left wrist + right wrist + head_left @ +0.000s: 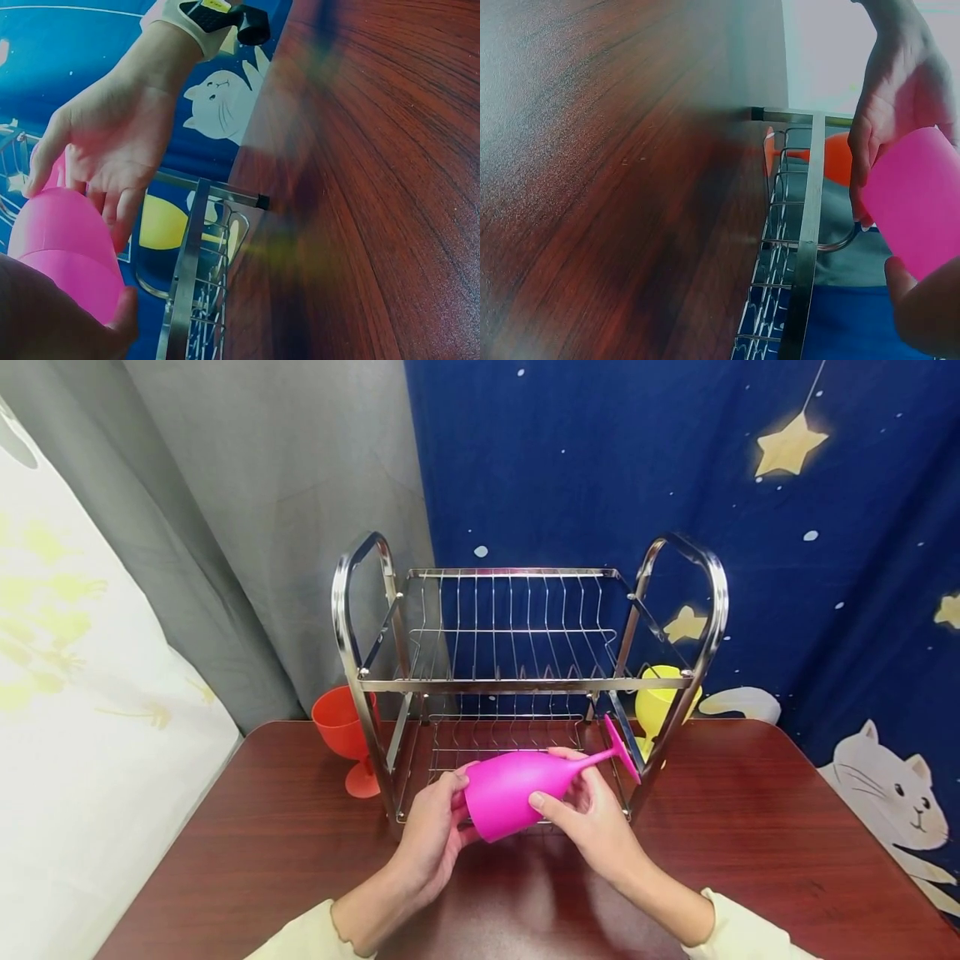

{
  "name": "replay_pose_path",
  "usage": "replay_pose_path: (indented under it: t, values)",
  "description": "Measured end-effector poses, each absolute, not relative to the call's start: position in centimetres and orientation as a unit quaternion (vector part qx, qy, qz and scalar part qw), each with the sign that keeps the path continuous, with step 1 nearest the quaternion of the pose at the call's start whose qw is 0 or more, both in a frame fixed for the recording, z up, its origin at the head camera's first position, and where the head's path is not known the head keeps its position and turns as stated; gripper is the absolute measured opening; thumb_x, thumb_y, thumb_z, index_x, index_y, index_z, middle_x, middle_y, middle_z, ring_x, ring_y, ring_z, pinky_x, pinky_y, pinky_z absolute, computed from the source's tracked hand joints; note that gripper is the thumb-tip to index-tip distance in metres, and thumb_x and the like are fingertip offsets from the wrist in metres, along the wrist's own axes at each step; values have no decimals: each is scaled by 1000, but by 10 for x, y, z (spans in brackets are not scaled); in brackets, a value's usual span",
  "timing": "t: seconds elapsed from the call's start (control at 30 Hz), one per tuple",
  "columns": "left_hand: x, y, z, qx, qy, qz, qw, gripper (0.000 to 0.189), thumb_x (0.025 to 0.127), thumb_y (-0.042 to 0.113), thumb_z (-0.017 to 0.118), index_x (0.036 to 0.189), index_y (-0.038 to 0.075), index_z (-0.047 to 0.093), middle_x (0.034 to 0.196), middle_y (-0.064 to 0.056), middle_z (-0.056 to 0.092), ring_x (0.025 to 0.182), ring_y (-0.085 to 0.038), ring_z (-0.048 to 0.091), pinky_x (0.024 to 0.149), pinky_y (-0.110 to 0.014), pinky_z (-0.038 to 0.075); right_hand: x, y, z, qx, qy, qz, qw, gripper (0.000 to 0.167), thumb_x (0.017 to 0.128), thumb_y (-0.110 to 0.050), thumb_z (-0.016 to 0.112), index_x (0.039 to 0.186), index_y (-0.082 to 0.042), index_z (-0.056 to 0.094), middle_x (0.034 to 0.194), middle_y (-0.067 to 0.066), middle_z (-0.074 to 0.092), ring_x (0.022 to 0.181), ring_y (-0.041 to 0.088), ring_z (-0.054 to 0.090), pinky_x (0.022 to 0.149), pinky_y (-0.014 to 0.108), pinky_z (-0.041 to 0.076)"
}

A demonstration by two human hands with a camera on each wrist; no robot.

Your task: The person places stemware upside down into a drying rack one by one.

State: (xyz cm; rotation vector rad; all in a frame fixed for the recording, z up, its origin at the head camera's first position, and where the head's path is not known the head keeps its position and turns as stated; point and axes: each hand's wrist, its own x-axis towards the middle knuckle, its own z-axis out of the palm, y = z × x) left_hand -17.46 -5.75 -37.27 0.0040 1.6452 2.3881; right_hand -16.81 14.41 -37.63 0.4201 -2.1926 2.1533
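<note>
Magenta goblet (513,789), one: tilted sideways between both hands' fingers. Left hand (429,837): gripping the rim. Right hand (600,827): pinching the bowl near the stem. Two-tier dish rack (487,686): beyond the fingers; foot (622,750) best kept clear.

Both hands (112,142) hold a pink cup (64,232) near a metal rack (189,262)

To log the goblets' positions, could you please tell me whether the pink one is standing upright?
No, the pink goblet is tilted nearly onto its side, its foot raised at the right in the head view.
</note>
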Motion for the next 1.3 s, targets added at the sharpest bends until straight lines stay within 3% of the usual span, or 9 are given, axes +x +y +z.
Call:
replay_pose_path:
  t: [0.3,0.63,0.9,1.07,1.3]
  values:
    - [-175,-57,-373,5,560,819,123,49,98,24,40,143,5,43,129,-16,54,108,-22,59,85,-36,56,-169,144,-375,129,-723,678,33,56,87,-9,69,137,-7,43,125,17,57,108,19,61,89,25,53]
    - [-176,-57,-374,8,557,824,100,48,98,24,44,140,3,46,126,-14,57,105,-21,61,82,-37,56,-169,147,-367,121,-724,679,17,57,88,-12,70,137,-7,43,124,18,58,109,24,62,85,28,56]
    - [-177,-58,-377,13,583,811,51,44,96,21,52,134,0,51,119,-12,60,97,-19,64,83,-36,56,-170,149,-366,135,-745,651,60,59,85,-8,73,137,-6,44,124,15,58,110,23,61,90,22,52]
    - [-177,-58,-377,12,594,804,20,40,96,19,54,131,-2,55,120,-14,60,102,-22,63,85,-36,56,-170,150,-365,147,-781,601,86,63,82,-17,78,136,-13,45,126,10,58,112,24,62,92,27,52]
    - [-178,-59,-379,6,611,792,-11,37,95,13,53,127,-5,55,120,-17,63,105,-24,62,88,-36,56,-169,150,-367,163,-823,526,143,66,79,-22,81,135,-20,47,125,4,57,105,22,64,85,35,57]
